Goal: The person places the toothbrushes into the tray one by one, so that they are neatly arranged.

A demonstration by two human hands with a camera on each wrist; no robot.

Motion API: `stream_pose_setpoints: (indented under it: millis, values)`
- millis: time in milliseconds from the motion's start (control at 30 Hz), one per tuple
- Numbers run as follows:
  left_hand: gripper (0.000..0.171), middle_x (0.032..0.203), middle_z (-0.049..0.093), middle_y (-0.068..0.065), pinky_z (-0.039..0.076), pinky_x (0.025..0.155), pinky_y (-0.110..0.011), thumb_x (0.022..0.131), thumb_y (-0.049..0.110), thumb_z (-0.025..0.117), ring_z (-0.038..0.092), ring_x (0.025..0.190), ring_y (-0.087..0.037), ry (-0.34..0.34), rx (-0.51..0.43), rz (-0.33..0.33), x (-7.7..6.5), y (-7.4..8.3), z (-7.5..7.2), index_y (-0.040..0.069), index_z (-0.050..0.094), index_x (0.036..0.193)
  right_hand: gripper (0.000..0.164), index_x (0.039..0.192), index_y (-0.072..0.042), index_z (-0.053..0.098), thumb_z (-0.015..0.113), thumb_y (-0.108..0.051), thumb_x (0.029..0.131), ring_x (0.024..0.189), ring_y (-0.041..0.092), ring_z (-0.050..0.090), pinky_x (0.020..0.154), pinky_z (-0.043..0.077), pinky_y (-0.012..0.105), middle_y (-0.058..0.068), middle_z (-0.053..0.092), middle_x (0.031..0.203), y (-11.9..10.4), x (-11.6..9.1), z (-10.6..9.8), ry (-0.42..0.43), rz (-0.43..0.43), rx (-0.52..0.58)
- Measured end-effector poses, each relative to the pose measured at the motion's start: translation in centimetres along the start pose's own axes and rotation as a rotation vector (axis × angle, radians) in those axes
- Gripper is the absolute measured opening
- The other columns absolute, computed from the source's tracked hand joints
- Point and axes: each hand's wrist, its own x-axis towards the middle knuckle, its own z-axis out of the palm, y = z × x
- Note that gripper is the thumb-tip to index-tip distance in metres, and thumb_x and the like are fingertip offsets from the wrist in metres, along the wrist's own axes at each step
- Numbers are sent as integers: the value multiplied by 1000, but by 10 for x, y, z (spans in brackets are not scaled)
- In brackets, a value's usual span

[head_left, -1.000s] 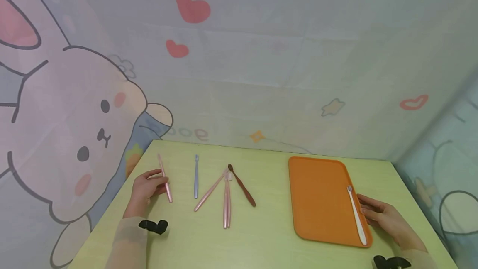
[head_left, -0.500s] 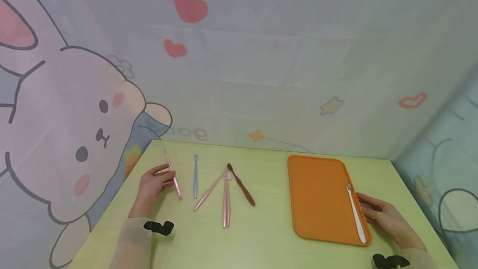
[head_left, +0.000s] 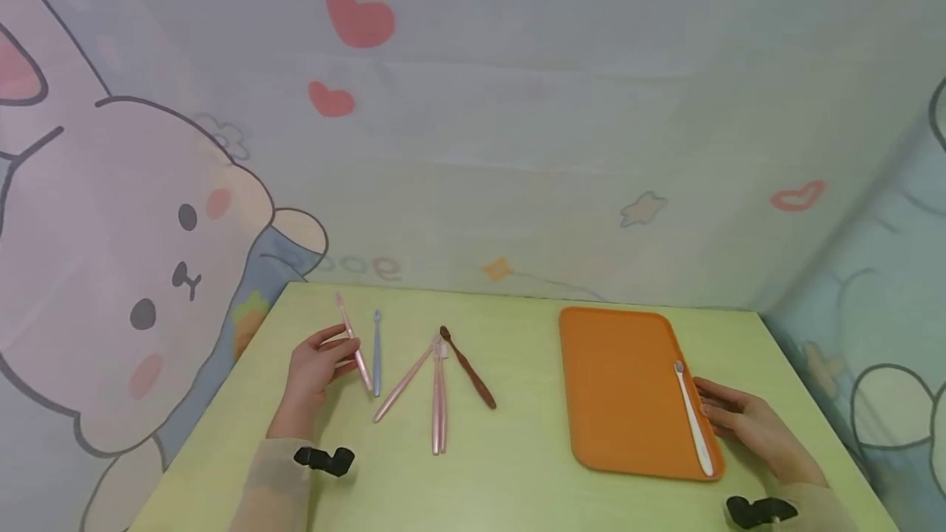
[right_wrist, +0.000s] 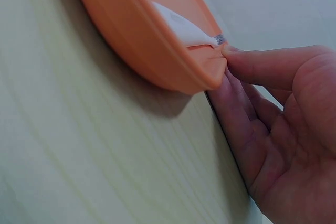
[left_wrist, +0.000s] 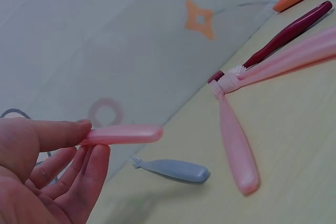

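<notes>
In the head view my left hand [head_left: 314, 368] pinches a pink toothbrush [head_left: 361, 366] between thumb and fingers, its head pointing to the back wall. The left wrist view shows the handle of this pink toothbrush [left_wrist: 131, 134] jutting past the fingertips, above the table. Just right of it lies a blue toothbrush [head_left: 377, 360]. My right hand [head_left: 761, 433] grips the right rim of an orange tray [head_left: 621, 392], thumb on top and fingers beneath. Inside the tray, along that side, rests a white toothbrush [head_left: 695, 425].
Mid-table, a slanted pink toothbrush [head_left: 402, 384], two more pink toothbrushes [head_left: 436, 417] side by side, and a brown toothbrush [head_left: 470, 372] fan out with their heads together. A printed cloth [head_left: 480, 146] with a rabbit and hearts hangs behind the table [head_left: 517, 483].
My left hand has moved right with the pink toothbrush, close beside the blue one. The right hand keeps its grip on the tray rim. The head view has shifted slightly.
</notes>
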Motion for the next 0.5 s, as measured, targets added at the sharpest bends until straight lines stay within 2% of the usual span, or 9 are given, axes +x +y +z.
stream_pose_setpoints:
  millis: [133,333,500]
  values:
    - [54,94,71,-1,61,74,-32,89,5,74,71,81,-14,2,4,5,-2,0,5,1,52,139,69,153,-1,33,63,-31,99,105,-7,58,86,56,26,23,35,154,0,2,3,9,-20,-2]
    - [53,94,70,-1,61,74,-33,90,5,74,71,81,-14,-34,8,17,-3,-1,17,1,52,138,66,152,0,34,63,-26,99,102,-5,60,83,57,27,22,42,150,0,2,3,34,-22,-9]
    - [52,98,70,-4,61,74,-33,90,6,73,70,82,-15,-61,33,34,-6,0,29,1,52,138,67,153,0,33,64,-26,99,101,-6,60,82,58,27,25,39,151,1,4,2,34,-23,-12]
